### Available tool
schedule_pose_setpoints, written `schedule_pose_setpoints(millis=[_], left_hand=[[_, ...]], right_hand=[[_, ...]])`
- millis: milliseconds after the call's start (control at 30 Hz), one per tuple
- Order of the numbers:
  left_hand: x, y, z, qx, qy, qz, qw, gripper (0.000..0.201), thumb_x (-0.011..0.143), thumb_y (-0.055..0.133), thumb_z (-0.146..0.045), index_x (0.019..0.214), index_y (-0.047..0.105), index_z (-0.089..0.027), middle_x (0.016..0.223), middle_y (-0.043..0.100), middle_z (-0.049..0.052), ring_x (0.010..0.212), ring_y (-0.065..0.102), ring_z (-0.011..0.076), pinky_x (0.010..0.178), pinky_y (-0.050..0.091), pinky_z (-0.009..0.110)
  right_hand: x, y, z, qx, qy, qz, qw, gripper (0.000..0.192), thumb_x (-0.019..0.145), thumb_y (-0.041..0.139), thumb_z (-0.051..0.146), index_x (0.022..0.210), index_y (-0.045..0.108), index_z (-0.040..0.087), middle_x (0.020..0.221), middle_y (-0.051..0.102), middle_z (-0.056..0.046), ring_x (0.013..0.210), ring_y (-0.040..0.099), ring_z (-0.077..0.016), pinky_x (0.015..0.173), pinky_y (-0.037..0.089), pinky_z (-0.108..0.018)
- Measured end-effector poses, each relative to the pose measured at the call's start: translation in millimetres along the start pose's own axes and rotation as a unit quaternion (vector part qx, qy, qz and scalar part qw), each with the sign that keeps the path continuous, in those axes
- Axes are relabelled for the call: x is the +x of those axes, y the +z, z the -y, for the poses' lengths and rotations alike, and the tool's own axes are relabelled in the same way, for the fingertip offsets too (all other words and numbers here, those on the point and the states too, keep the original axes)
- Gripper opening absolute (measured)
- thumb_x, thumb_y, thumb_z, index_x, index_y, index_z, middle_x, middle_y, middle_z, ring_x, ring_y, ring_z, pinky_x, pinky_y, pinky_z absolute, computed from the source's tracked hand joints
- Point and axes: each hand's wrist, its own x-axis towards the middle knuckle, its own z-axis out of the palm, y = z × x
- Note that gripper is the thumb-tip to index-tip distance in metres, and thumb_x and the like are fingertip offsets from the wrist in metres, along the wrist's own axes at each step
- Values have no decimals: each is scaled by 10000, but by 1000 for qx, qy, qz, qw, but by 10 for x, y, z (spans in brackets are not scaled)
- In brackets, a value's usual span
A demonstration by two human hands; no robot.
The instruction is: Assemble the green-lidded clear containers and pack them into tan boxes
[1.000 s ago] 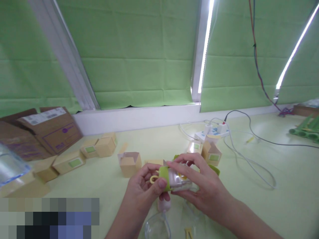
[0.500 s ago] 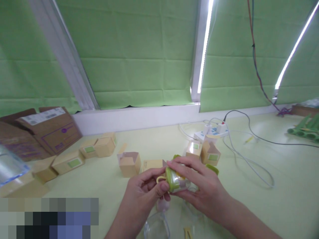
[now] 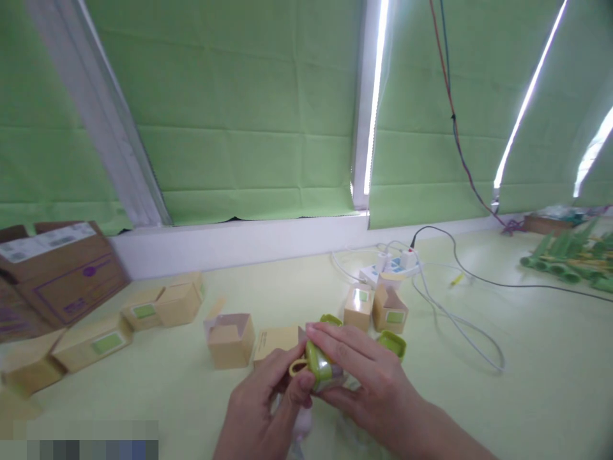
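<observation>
Both my hands hold one small item low in the middle of the view: a clear plastic piece with a green cap [image 3: 318, 367] and a yellow ring at its left end. My left hand [image 3: 261, 409] pinches the cap end from below, thumb against the green part. My right hand [image 3: 364, 380] wraps over the clear body from the right, fingers stretched across the top. Two more green caps [image 3: 393, 343] lie on the table just behind my right hand.
Small tan boxes with green labels [image 3: 230, 340] are scattered across the pale green table [image 3: 527, 383]. Brown cartons [image 3: 57, 268] stand far left. A white power strip [image 3: 393, 268] with cables lies at the back, and green tube parts [image 3: 565, 262] at far right.
The view has shifted, so everything sits further left and lower. My hands have kept hold of the item and turned it, with the green cap now more upright and closer to my right fingers.
</observation>
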Motion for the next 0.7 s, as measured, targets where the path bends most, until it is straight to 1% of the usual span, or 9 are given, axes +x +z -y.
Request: schedule_pose_setpoints(millis=[33, 100, 133, 200, 300, 400, 467, 600, 700], left_hand=[[-12, 15, 26, 0, 6, -18, 1000, 297, 834, 712, -448, 1071, 788, -284, 804, 752, 47, 750, 686, 231, 726, 542, 268], [-34, 40, 49, -13, 4, -17, 1000, 423, 829, 718, -441, 1225, 724, -294, 1006, 778, 75, 888, 701, 269, 836, 544, 315], [-44, 46, 46, -22, 2, -11, 1000, 475, 812, 737, -437, 1263, 700, -291, 1075, 773, 84, 921, 702, 279, 859, 544, 332], [-59, 48, 21, -27, -2, 1, 1000, 523, 780, 774, -414, 1278, 685, -279, 1130, 762, 95, 937, 704, 284, 858, 549, 345], [-65, 47, -27, -25, -3, -12, 1000, 501, 752, 807, -349, 1233, 702, -260, 1178, 746, 101, 1017, 697, 291, 921, 531, 352], [-51, 62, -35, -79, -20, -28, 996, 457, 758, 799, -322, 1198, 709, -239, 1168, 745, 96, 1055, 693, 285, 958, 520, 348], [-31, 66, -11, -142, -39, -42, 988, 435, 765, 797, -337, 1177, 705, -230, 1120, 753, 84, 1030, 706, 269, 925, 542, 324], [18, 27, 39, -216, -44, -42, 974, 430, 764, 817, -373, 1151, 679, -247, 949, 764, 29, 934, 734, 216, 825, 581, 255], [30, 6, 12, -223, -56, -11, 973, 362, 763, 821, -400, 1069, 695, -254, 922, 768, 11, 918, 734, 193, 815, 582, 231]], right_hand=[[1, 4, -7, -2, 8, -1, 1000, 583, 932, 671, 221, 1475, 459, 231, 1331, 665, -121, 1206, 642, -249, 1050, 547, -378], [-4, 9, -12, 5, 25, 1, 1000, 587, 918, 690, 238, 1462, 470, 227, 1346, 641, -121, 1236, 616, -249, 1080, 521, -369], [-8, 10, -10, 13, 33, 3, 999, 588, 911, 699, 250, 1455, 477, 226, 1349, 627, -125, 1247, 605, -252, 1084, 517, -365], [-14, 7, 5, 34, 47, 16, 998, 586, 901, 705, 265, 1444, 487, 231, 1346, 594, -130, 1257, 593, -257, 1076, 521, -361], [-6, -16, 41, 57, 65, 45, 995, 631, 873, 723, 243, 1449, 465, 243, 1352, 560, -125, 1284, 567, -256, 1081, 513, -358], [13, -63, 62, 69, 92, 59, 992, 708, 829, 763, 208, 1449, 430, 278, 1371, 568, -95, 1307, 540, -241, 1109, 482, -363], [21, -93, 59, 83, 111, 64, 988, 719, 815, 779, 206, 1437, 432, 300, 1378, 579, -75, 1296, 546, -232, 1089, 498, -362], [15, -106, 35, 114, 151, 69, 979, 690, 804, 793, 230, 1407, 466, 299, 1375, 593, -74, 1247, 575, -234, 952, 583, -343], [8, -75, 35, 139, 186, 56, 971, 640, 771, 832, 277, 1330, 521, 286, 1311, 630, -70, 1171, 618, -224, 866, 607, -310]])
